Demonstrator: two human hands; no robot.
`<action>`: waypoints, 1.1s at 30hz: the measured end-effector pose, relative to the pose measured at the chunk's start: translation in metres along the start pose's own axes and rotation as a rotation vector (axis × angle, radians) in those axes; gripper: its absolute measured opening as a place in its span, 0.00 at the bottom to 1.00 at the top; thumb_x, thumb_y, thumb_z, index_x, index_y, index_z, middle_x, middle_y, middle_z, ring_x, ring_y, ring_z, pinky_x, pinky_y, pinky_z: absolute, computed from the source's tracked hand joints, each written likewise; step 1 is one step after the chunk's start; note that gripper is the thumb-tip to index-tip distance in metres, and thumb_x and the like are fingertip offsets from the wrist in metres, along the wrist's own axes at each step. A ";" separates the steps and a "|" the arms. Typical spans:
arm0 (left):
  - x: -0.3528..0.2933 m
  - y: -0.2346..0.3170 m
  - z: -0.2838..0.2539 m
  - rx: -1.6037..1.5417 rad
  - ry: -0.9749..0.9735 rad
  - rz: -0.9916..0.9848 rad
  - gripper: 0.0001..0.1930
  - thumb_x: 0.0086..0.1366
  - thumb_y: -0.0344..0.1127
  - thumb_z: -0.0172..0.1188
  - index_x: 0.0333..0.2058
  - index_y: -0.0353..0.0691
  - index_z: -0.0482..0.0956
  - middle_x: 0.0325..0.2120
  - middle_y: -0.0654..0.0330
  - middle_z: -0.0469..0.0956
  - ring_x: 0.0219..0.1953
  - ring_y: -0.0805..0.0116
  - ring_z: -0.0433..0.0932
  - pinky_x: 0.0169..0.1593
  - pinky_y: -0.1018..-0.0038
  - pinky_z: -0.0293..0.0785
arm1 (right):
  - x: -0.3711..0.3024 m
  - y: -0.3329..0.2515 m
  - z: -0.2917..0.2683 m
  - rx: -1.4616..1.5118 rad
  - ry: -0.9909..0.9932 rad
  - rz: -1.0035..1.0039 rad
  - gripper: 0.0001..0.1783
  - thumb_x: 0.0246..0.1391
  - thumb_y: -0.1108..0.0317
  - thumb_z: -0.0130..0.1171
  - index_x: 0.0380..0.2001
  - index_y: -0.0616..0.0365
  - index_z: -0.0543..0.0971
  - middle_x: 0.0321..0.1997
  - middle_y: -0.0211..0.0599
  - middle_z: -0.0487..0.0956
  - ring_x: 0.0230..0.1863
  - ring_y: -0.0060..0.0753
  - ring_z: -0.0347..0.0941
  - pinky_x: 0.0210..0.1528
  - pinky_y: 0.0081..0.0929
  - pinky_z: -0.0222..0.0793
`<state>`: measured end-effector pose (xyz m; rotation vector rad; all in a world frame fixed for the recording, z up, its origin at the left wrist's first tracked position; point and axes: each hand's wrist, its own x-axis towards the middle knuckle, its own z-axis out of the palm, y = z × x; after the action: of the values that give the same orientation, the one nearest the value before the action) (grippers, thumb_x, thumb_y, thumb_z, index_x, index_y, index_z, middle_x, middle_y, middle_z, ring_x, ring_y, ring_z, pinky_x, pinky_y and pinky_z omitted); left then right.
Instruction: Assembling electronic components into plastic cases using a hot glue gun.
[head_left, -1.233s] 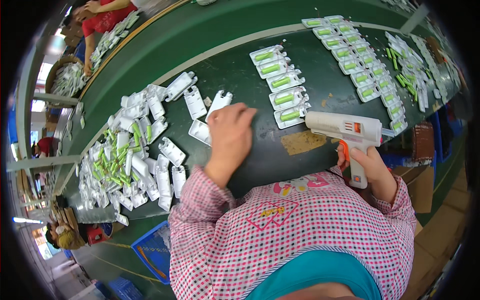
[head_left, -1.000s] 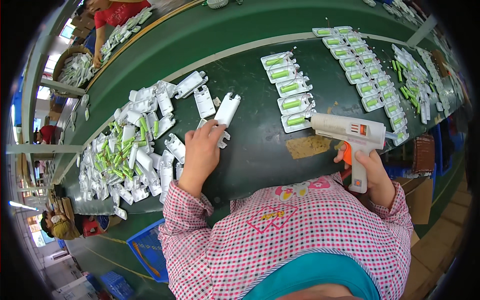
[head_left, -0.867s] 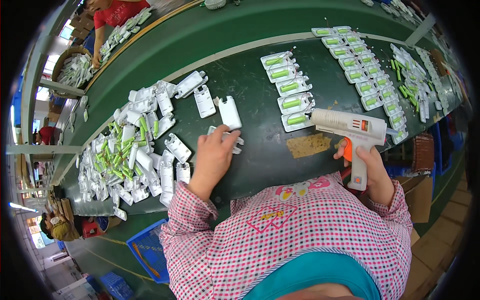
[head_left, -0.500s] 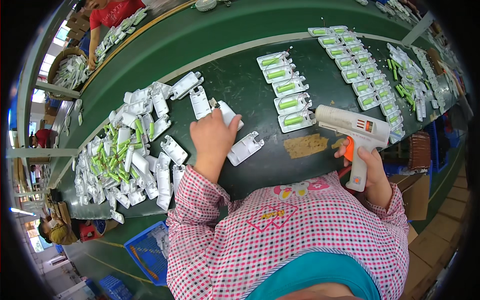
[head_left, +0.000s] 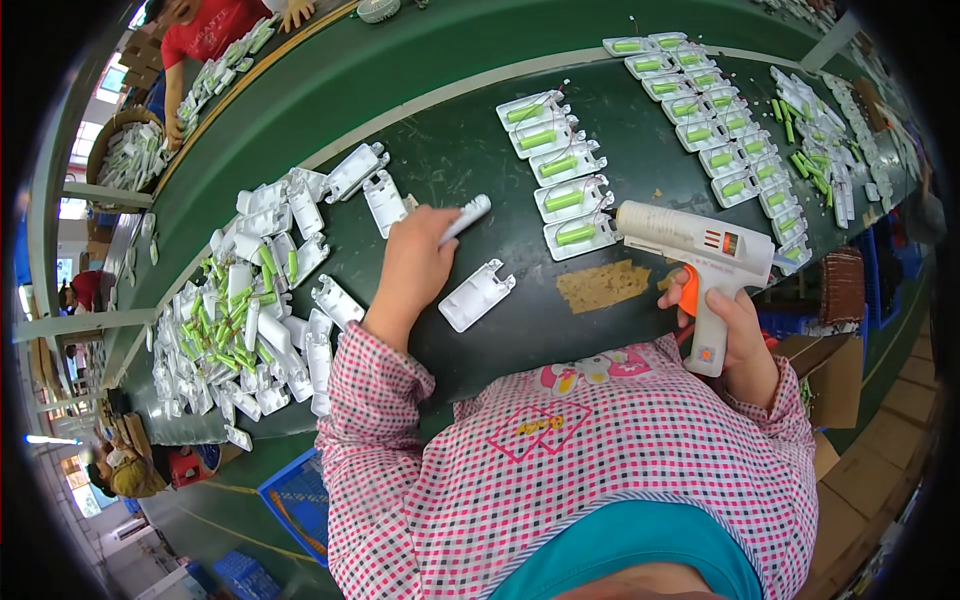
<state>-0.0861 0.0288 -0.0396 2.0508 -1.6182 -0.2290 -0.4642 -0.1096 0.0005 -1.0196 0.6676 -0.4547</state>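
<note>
My left hand (head_left: pixel 412 262) grips a white plastic shell (head_left: pixel 468 216), tipped up on its narrow side above the green tabletop. Another white shell (head_left: pixel 477 296) lies with its hollow side up, to the right of that hand. In my right hand (head_left: pixel 738 335) is a white hot glue gun (head_left: pixel 712 240), fingers around the handle and by its orange trigger (head_left: pixel 689 290). The gun's nozzle points left, close to the nearest shell of a short column; each shell there holds a green cylindrical battery (head_left: pixel 576 234).
At left is a heap of white shells (head_left: pixel 265 222) and loose green batteries (head_left: pixel 225 315). Longer rows of battery-filled shells (head_left: pixel 733 187) stand at the right, beside more loose parts. A brown patch (head_left: pixel 603 287) marks the tabletop. Across the bench, a person in red (head_left: pixel 215 32) handles white parts.
My left hand has turned the shell up onto its side and lifted it. The glue gun stays in my right hand, and the whole view has shifted slightly.
</note>
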 end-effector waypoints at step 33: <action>0.022 0.108 0.090 -0.002 0.047 0.403 0.07 0.56 0.34 0.64 0.33 0.42 0.78 0.30 0.59 0.74 0.36 0.57 0.73 0.40 0.63 0.69 | -0.001 -0.009 -0.003 0.020 0.013 -0.107 0.30 0.54 0.53 0.60 0.52 0.64 0.71 0.42 0.42 0.80 0.49 0.41 0.77 0.36 0.23 0.73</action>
<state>-0.2114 -0.0342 -0.0597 1.6676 -1.9528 -0.0385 -0.4671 -0.1150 0.0082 -1.0370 0.6212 -0.5608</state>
